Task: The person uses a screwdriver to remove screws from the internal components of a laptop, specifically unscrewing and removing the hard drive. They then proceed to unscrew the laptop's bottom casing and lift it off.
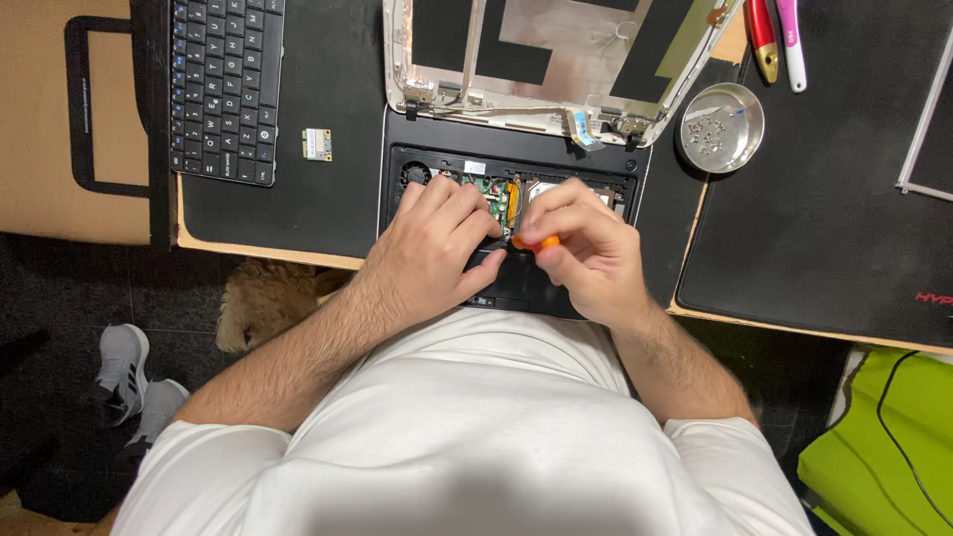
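- Much of the opened laptop base (437, 164) is covered by both hands; only its far strip, with a fan opening, a green circuit board (493, 191) and an orange ribbon, is seen.
- The left hand (429, 248) is laid curled on the laptop base, fingers bent over the inner parts; whether anything is pinched under it cannot be told.
- The right hand (586, 243) is closed around an orange-handled screwdriver (536, 241); only a small piece of the handle shows between the two hands, and its tip is hidden.
- The two hands are set close together, touching or nearly so over the middle of the base.
- The near edge of the base is cut off by the white shirt.
- The stripped lid (556, 50) is cut off by the top border, as are the red tool (762, 38) and the pink tool (791, 45).
- A metal dish (722, 114) holds small screws, too small to count.
- Open room is left on the black mat (328, 189) between the laptop base and the loose keyboard (223, 89), where only a small card (318, 145) lies.
- The base is set right at the near edge of the tabletop (268, 253).
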